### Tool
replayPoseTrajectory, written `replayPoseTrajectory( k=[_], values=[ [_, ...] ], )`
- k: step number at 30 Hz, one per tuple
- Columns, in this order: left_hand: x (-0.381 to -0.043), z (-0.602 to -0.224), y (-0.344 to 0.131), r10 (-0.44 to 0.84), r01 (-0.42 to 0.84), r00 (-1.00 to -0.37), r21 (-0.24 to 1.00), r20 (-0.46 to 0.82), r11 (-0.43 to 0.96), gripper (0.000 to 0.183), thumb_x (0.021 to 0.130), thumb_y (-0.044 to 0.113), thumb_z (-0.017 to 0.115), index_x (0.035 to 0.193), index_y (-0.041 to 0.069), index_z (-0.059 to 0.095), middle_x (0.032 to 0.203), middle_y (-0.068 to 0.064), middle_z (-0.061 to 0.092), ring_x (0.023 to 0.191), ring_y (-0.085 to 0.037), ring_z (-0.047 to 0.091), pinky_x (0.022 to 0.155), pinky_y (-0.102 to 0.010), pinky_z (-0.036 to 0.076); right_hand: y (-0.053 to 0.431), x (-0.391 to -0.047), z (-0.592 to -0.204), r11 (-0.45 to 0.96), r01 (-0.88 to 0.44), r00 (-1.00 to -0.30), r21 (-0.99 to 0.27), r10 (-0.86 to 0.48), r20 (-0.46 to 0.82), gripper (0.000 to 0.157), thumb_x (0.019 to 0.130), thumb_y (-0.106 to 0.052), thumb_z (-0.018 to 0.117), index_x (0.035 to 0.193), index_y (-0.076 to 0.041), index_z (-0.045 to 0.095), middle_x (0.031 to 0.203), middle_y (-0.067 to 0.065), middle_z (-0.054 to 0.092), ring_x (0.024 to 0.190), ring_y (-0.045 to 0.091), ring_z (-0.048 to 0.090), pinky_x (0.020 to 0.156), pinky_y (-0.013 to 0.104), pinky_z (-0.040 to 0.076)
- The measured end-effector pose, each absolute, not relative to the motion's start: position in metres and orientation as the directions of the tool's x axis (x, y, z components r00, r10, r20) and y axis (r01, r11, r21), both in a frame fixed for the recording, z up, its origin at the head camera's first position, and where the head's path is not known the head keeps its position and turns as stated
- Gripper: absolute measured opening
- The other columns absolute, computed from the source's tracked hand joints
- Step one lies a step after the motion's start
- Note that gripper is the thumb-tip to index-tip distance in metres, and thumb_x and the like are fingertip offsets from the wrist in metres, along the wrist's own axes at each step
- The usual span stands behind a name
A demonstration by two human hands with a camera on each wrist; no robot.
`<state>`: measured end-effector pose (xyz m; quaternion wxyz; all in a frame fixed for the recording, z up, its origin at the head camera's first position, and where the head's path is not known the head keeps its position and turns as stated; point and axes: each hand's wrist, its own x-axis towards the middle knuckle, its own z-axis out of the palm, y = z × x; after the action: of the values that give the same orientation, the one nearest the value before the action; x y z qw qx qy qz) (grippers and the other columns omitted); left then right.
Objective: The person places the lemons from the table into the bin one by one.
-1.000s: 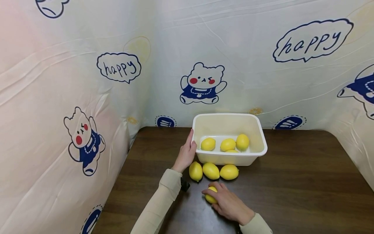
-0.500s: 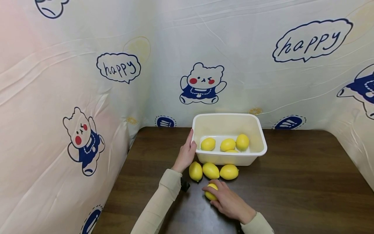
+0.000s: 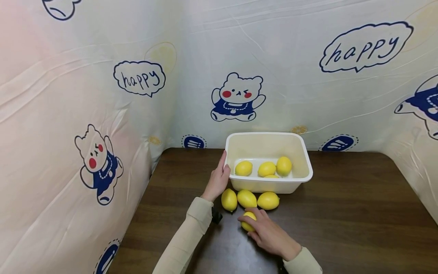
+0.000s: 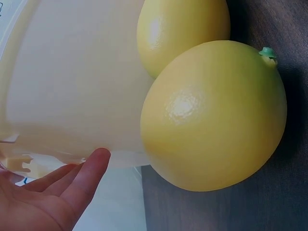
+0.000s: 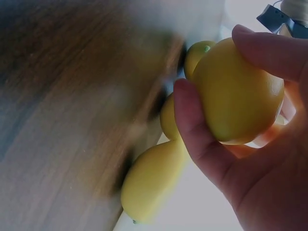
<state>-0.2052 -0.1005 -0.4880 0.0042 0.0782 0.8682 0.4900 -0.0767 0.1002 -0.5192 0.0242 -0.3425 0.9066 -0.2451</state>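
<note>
1. Over a dark wood-grain table (image 3: 349,205), a person's right hand (image 3: 271,235) pinches a yellow lemon (image 5: 236,96) between thumb and curled fingers; whether the fruit is clear of the wood cannot be told.
2. At 11 o'clock from that lemon, the left hand (image 3: 218,182) rests at the left side of a cream plastic tub (image 3: 267,186), fingers straight, thumb by the near corner, apparently steadying it.
3. Just beyond the pinched fruit, three lemons (image 3: 247,198) form a row before the tub's near wall, at about 10, 12 and 2 o'clock.
4. The tub, between 12 and 1 o'clock, holds four visible lemons (image 3: 243,168), one largely hidden by the near rim.
5. The step in hand appears to be securing and positioning one lemon. The next move seems to call for a steady grip: a short advance to the row, or a lift over row and rim.
6. Farther out at 12 o'clock hangs bear-printed cloth (image 3: 294,49).
</note>
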Motion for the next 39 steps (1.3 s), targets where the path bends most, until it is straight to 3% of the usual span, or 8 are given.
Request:
replayPoseTrajectory(
  k=[12,18,29,39],
  values=[
    [-0.206,-0.488,-0.100,0.144,0.134,-0.987,0.854,0.070,0.503,0.057,0.103,0.030,0.029,0.156,0.033,0.009,0.158,-0.004,0.031,0.124,-0.025,0.054,0.108,-0.047,0.040,0.101,-0.076,-0.513,0.653,-0.629,-0.765,-0.422,-0.617,0.184,0.046,0.088,-0.013,0.068,0.130,-0.030,0.056,0.136,0.007,0.048,0.117,0.023,0.049,0.082,0.039,0.054],
    [-0.205,-0.488,-0.100,0.144,0.132,-0.987,0.858,0.068,0.496,0.057,0.103,0.029,0.030,0.156,0.034,0.009,0.158,-0.005,0.032,0.120,-0.025,0.055,0.107,-0.047,0.041,0.103,-0.076,-0.509,0.656,-0.628,-0.769,-0.419,-0.605,0.205,0.048,0.088,-0.015,0.069,0.131,-0.031,0.055,0.136,0.007,0.049,0.117,0.022,0.049,0.080,0.040,0.054],
    [-0.206,-0.490,-0.101,0.139,0.130,-0.988,0.859,0.070,0.495,0.057,0.103,0.028,0.030,0.156,0.033,0.009,0.157,-0.005,0.033,0.113,-0.026,0.056,0.104,-0.048,0.044,0.106,-0.078,-0.503,0.676,-0.615,-0.783,-0.406,-0.586,0.211,0.054,0.088,-0.018,0.069,0.135,-0.039,0.052,0.138,0.005,0.048,0.112,0.021,0.050,0.060,0.030,0.051],
    [-0.207,-0.490,-0.101,0.141,0.117,-0.988,0.864,0.054,0.490,0.057,0.103,0.028,0.030,0.155,0.036,0.009,0.158,-0.002,0.031,0.122,-0.025,0.054,0.106,-0.048,0.042,0.108,-0.078,-0.498,0.672,-0.620,-0.782,-0.405,-0.573,0.246,0.055,0.086,-0.013,0.071,0.132,-0.038,0.055,0.140,0.003,0.048,0.114,0.019,0.048,0.060,0.027,0.050]
  ],
)
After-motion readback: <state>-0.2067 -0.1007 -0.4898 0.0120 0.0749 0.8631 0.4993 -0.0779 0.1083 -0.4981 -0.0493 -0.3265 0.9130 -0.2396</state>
